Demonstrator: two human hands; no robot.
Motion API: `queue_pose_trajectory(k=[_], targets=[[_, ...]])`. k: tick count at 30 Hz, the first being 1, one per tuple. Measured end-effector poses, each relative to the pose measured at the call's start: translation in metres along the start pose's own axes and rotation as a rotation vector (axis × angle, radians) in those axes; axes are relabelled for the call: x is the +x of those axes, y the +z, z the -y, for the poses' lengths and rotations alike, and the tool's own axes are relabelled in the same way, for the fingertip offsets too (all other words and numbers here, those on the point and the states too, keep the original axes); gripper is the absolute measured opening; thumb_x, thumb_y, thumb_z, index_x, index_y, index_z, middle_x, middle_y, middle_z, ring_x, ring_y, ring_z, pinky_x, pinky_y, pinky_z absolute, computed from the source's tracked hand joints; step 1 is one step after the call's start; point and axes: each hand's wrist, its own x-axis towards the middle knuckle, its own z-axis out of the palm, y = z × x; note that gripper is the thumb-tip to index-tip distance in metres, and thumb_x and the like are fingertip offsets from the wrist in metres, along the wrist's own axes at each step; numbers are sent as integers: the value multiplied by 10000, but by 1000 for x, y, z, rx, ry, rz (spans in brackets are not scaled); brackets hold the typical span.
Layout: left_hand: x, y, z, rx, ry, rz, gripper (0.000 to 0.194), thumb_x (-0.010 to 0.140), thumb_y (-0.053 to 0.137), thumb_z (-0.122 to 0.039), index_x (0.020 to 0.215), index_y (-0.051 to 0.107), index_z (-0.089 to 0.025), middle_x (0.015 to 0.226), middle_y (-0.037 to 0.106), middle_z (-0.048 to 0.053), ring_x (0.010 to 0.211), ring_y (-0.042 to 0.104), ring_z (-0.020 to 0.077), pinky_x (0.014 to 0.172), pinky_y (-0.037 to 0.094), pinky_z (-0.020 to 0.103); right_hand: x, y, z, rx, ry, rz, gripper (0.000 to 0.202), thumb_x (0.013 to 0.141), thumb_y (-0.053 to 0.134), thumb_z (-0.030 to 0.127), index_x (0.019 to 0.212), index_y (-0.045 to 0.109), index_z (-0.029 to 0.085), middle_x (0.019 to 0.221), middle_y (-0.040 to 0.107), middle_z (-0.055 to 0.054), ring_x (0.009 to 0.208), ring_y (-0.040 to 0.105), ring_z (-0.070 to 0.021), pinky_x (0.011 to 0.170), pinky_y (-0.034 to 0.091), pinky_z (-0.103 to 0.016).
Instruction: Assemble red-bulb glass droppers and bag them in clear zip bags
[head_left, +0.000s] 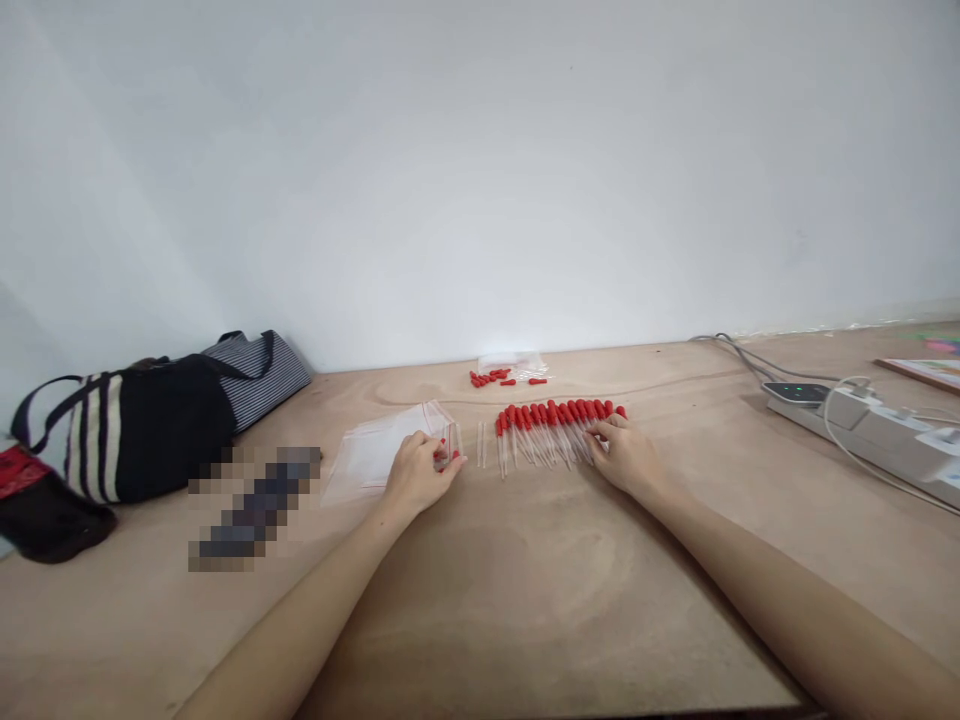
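Observation:
A row of droppers with red rubber bulbs and thin clear tubes lies side by side on the wooden table. My right hand is at the row's right end, with thumb and fingertips closed on the tube of a dropper there; the hand partly hides it. To the left of the row my left hand is curled, with small red rubber bulbs at its fingers. Loose clear tubes lie between that hand and the row. Beneath and beyond the left hand is a stack of clear zip bags.
Loose red bulbs lie near the wall beside a clear plastic bag. Black and striped bags, a dark bottle and a pixelated object are at left. A white power strip with cables is at right.

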Motion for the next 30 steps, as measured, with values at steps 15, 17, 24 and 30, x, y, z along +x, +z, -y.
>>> queue_pose_trajectory(k=[15,17,24,30], targets=[[-20,-4,-35,-119,312,52,69,731,517,-215,727,572,-173,769,548,37,774,514,190,722,415,315,-19,-4,31,54,-165,94,226,805,408,292,833,626,241,829,615,0,700,554,-124,532,308,-217],[-22,-3,-39,-86,289,93,76,717,531,-223,745,581,-173,789,563,40,793,520,197,738,409,324,-20,-4,33,41,-180,118,229,807,406,296,823,627,241,831,626,0,694,558,-124,525,300,-213],[13,-1,-35,104,-65,169,189,725,493,-310,767,624,-180,867,611,81,919,518,267,782,369,369,-19,-3,31,21,-159,137,233,804,408,311,818,632,248,842,638,4,719,560,-133,530,292,-213],[55,16,-33,182,-258,259,279,682,507,-368,646,640,-125,848,637,179,927,526,356,773,332,434,-19,-4,31,28,-170,145,235,804,407,299,815,635,239,840,640,-7,713,560,-135,525,288,-215]])
